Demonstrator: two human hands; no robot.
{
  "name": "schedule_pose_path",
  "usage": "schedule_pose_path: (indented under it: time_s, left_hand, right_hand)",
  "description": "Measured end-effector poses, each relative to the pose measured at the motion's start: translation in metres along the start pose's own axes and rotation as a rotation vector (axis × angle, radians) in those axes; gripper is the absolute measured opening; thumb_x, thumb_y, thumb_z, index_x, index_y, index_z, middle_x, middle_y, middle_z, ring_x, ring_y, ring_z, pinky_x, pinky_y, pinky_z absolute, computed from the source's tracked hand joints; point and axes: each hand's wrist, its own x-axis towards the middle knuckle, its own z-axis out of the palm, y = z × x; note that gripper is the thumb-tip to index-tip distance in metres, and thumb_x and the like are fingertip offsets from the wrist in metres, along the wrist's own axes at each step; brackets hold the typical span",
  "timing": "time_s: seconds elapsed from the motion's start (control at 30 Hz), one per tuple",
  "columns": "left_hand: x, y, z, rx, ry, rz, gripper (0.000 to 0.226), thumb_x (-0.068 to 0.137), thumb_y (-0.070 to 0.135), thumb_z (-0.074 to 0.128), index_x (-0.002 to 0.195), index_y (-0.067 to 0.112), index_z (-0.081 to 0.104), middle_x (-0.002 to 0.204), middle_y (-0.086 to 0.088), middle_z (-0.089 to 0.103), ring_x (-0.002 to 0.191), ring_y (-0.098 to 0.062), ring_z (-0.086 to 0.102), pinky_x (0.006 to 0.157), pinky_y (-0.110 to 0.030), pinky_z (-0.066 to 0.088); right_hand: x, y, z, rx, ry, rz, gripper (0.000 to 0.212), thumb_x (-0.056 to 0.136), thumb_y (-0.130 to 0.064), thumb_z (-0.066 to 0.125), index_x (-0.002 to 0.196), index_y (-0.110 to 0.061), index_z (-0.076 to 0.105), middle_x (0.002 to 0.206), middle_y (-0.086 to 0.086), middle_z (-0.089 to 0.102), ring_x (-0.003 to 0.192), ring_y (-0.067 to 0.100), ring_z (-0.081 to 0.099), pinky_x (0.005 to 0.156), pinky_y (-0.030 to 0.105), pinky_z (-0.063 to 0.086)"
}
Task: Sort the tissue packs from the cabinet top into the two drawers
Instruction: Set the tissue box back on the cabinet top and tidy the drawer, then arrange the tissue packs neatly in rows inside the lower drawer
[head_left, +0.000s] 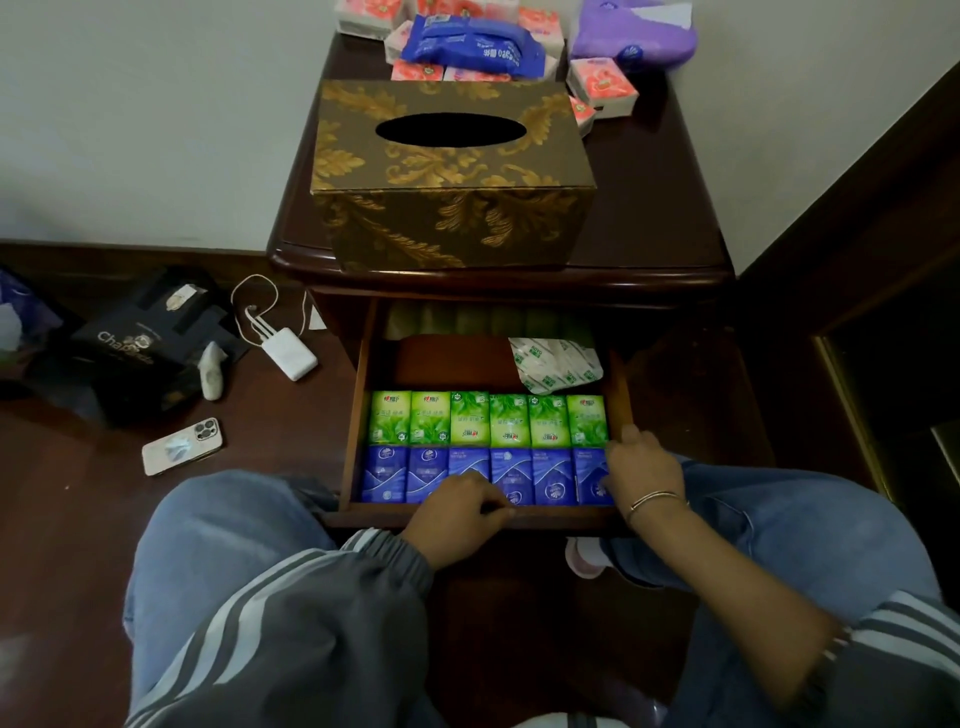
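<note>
Tissue packs fill the front of the open drawer (621, 395), low in the centre of the frame, in two tidy rows: green packs (488, 420) behind, blue packs (467, 475) against the front wall, edges touching. Grouping by colour and packing side by side probably saves room and leaves the bare back strip free, where a white-and-green wrapper (553, 364) lies loose at the right. The left hand (460, 512), fingers curled and closed, rests on the drawer's front edge over the blue row; whether it pinches a pack cannot be told. The right hand (641, 465), fingers bent and fairly narrow, presses on the last blue pack at the row's right end, apparently seating it flush. More remain to sort at the upper edge of the frame: red-and-white packs (602, 85), a larger blue pack (470, 47) and a purple pack (634, 31) sit on the cabinet top (660, 208) behind a gold-patterned tissue box (452, 176). Only one drawer is visible open.
</note>
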Motion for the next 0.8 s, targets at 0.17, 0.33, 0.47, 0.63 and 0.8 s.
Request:
schedule_pose_path:
  time_s: [0.17,0.33,0.47,0.63,0.8]
  left_hand:
    - [0.001,0.000,-0.001,0.003,-0.016,0.002,0.026,0.094,0.034,0.055,0.109,0.019,0.070,0.110,-0.002,0.060,0.101,-0.016,0.056,0.091,-0.033,0.046]
    - [0.003,-0.002,-0.002,0.028,-0.070,0.017,0.026,0.094,0.034,0.054,0.109,0.018,0.070,0.111,-0.002,0.061,0.101,-0.017,0.057,0.091,-0.033,0.046]
    - [0.001,-0.003,-0.004,0.021,-0.065,-0.003,0.026,0.095,0.032,0.053,0.110,0.017,0.069,0.112,-0.002,0.064,0.102,-0.017,0.058,0.090,-0.032,0.045]
    - [-0.009,0.009,-0.025,-0.118,0.220,0.005,0.023,0.093,0.024,0.058,0.112,0.013,0.067,0.113,-0.002,0.066,0.101,-0.015,0.062,0.085,-0.022,0.045]
    - [-0.026,0.038,-0.107,0.010,0.805,0.220,0.025,0.090,0.015,0.058,0.115,0.010,0.061,0.109,-0.005,0.062,0.101,-0.013,0.056,0.090,-0.022,0.042]
  right_hand:
    - [0.004,-0.006,0.006,0.057,-0.150,-0.189,0.025,0.094,-0.012,0.042,0.110,-0.008,0.060,0.117,0.013,0.062,0.107,0.030,0.059,0.085,0.037,0.048]
    - [0.009,-0.003,0.009,0.221,-0.233,-0.242,0.029,0.096,-0.026,0.042,0.104,-0.010,0.065,0.113,0.012,0.065,0.104,0.028,0.058,0.087,0.034,0.043]
    - [0.002,-0.003,0.009,0.267,-0.230,-0.248,0.030,0.096,-0.028,0.044,0.116,-0.014,0.061,0.121,0.009,0.063,0.111,0.026,0.056,0.090,0.032,0.042]
    - [-0.010,0.004,-0.013,0.402,-0.047,-0.199,0.027,0.093,-0.031,0.049,0.114,-0.022,0.063,0.114,0.006,0.067,0.105,0.026,0.061,0.085,0.033,0.049]
    - [-0.025,0.026,-0.082,0.600,0.707,-0.228,0.017,0.086,-0.016,0.058,0.099,-0.016,0.070,0.097,0.005,0.072,0.087,0.028,0.067,0.074,0.037,0.054]
